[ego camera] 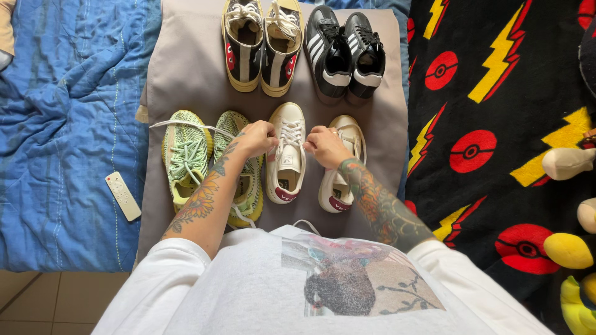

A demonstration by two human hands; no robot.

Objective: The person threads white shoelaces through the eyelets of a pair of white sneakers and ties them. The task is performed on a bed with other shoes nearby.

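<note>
My left hand (256,138) covers the laces of the cream sneaker (287,155), and whether the fingers grip a lace I can't tell. The right hand (324,146) hides the tongue of the second cream sneaker (341,180). My left forearm crosses the green knit shoe (243,186) — its middle is lost. Plush toys (568,248) run off the right edge — shapes unclear. The remote (123,196) has buttons too small to read.

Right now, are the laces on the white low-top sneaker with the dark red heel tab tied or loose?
Cannot tell. Both hands, left hand and right hand, pinch the laces of the white low-top sneaker; no finished bow shows.
</note>
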